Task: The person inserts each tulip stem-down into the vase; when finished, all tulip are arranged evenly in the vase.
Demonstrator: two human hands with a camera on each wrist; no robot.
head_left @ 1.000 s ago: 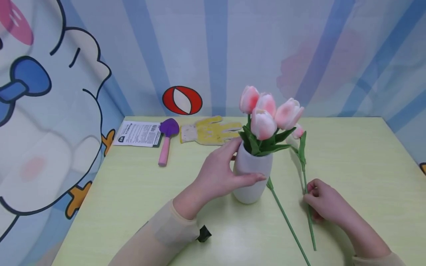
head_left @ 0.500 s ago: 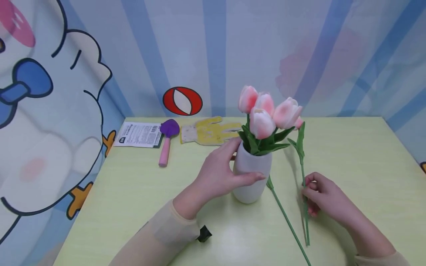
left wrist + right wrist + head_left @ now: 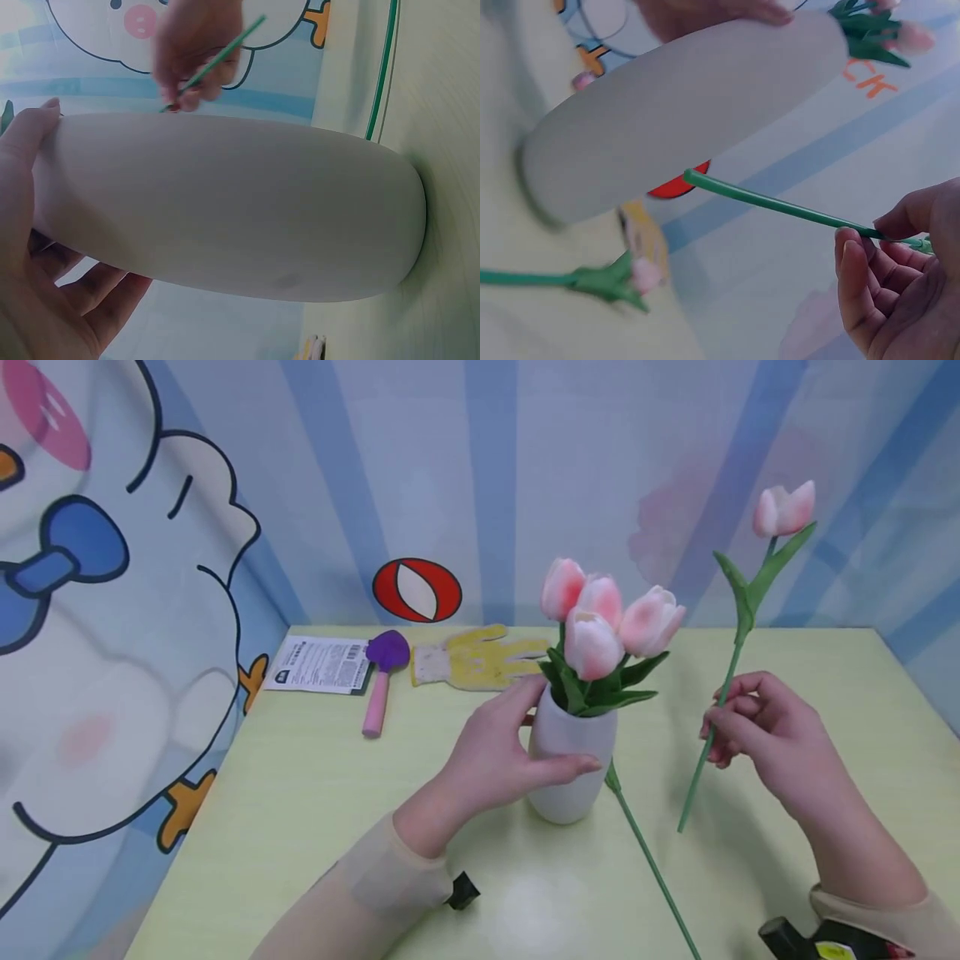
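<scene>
A white vase (image 3: 572, 760) stands upright on the table with several pink-and-white tulips (image 3: 594, 643) in it. My left hand (image 3: 495, 752) grips the vase from its left side, thumb across the front and fingers behind. To the right, my right hand (image 3: 772, 743) pinches the green stem of a single tulip (image 3: 783, 510) between thumb and fingers. That flower is held up off the table, bloom at the top and bare stem end pointing down toward the vase's side. In the right wrist view the stem end (image 3: 691, 177) overlaps the vase's edge. Another tulip's stem (image 3: 652, 860) lies on the table, its bloom hidden behind the vase.
Along the back of the table (image 3: 337, 827) lie a printed packet (image 3: 318, 664), a toy shovel (image 3: 382, 681) with purple blade and pink handle, and a yellow glove (image 3: 480, 658). A cartoon-printed backdrop (image 3: 420, 460) rises behind and to the left.
My right hand has lifted the tulip off the table, raising it up and to the right, its bloom now above the vase's flowers. The left hand keeps its grip on the vase.
</scene>
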